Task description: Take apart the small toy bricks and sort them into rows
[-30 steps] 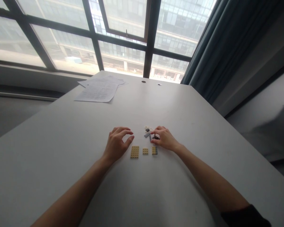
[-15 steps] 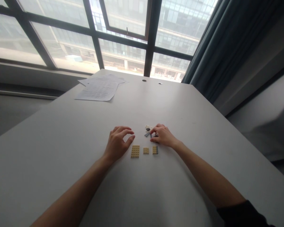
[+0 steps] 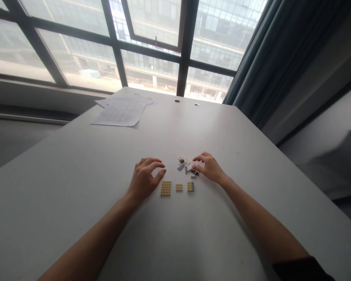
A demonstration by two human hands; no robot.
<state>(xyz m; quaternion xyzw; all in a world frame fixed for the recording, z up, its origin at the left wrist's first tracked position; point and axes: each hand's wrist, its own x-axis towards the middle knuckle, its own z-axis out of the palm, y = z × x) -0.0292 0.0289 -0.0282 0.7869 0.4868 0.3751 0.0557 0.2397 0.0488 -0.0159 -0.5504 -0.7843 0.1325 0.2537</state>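
Note:
My left hand [image 3: 146, 175] rests on the table with thumb and fingers apart and nothing between them. Just right of its wrist lies a large tan studded building plate [image 3: 165, 188]. A small tan plate [image 3: 179, 187] and a tan plate with a grey strip along its right side [image 3: 190, 187] lie in a row beside it. Behind them is a loose pile of small white, grey and dark bricks [image 3: 186, 167]. At the pile's right edge my right hand [image 3: 207, 167] hovers low, its thumb and forefinger parted, with no piece visibly gripped.
Printed paper sheets [image 3: 119, 111] lie at the far left of the white table [image 3: 222, 218]. Two round cable holes sit near the back edge. Beyond are a framed window [image 3: 152, 70] and, on the right, a dark curtain [image 3: 260, 62].
My right hand has shifted right, off the middle of the pile, and its fingers have parted, uncovering more grey and dark pieces. My left hand stays in place on the table.

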